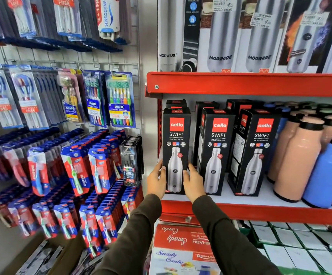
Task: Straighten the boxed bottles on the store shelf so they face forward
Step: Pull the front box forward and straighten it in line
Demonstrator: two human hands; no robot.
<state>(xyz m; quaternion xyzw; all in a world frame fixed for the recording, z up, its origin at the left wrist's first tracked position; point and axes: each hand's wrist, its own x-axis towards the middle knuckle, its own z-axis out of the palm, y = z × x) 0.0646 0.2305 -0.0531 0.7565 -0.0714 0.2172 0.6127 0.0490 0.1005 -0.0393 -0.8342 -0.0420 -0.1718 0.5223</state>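
Observation:
Three black boxed bottles stand in a front row on the red shelf. The leftmost box faces forward; my left hand grips its lower left side and my right hand its lower right side. The middle box and the right box are each turned slightly, showing a left side panel. More black boxes stand behind them, mostly hidden.
Loose peach bottles and a blue bottle crowd the shelf's right end. Tall grey boxed bottles fill the shelf above. Toothbrush packs hang on the wall at left. A red and white carton sits below the shelf.

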